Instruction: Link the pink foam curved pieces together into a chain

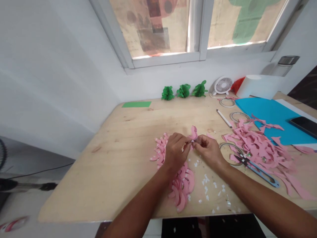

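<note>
Both hands meet over the middle of the wooden table, fingertips pinched around a curved pink paper piece. My left hand grips its left side, with a small white bit showing at the fingertips. My right hand pinches it from the right. Under and beside my left wrist lies a pile of curved pink paper cutouts, some with small white bits on their ends; my left hand and forearm hide part of it. Tiny white paper scraps are scattered between my forearms.
To the right lie pink paper offcuts, blue-handled scissors, tape rolls, a white pen, blue sheets and a phone. Green paper figures, a small fan and a green strip line the back.
</note>
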A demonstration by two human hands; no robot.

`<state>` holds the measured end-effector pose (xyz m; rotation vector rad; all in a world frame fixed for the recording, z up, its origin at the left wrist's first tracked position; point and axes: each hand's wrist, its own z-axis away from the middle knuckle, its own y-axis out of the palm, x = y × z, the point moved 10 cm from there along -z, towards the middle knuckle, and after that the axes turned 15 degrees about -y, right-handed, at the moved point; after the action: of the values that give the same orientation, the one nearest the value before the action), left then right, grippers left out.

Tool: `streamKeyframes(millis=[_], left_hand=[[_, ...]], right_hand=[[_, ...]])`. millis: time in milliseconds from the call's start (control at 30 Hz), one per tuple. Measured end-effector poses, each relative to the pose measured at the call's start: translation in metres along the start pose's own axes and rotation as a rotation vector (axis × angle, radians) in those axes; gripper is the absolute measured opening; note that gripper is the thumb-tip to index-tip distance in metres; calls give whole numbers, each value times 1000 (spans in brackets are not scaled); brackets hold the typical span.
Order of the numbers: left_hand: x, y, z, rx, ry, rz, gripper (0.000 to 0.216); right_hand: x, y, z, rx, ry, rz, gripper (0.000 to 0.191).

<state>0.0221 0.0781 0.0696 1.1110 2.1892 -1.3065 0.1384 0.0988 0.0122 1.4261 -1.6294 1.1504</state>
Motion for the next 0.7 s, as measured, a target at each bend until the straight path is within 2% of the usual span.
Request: streamKeyframes(millis=[367, 700], left_hand=[[4, 0, 0, -10, -49, 12, 7], [2, 4, 0, 16, -18, -23, 8]], right_hand=[[0, 0, 2, 14, 4, 100, 17], [-5, 2, 4, -14, 38, 0, 21]])
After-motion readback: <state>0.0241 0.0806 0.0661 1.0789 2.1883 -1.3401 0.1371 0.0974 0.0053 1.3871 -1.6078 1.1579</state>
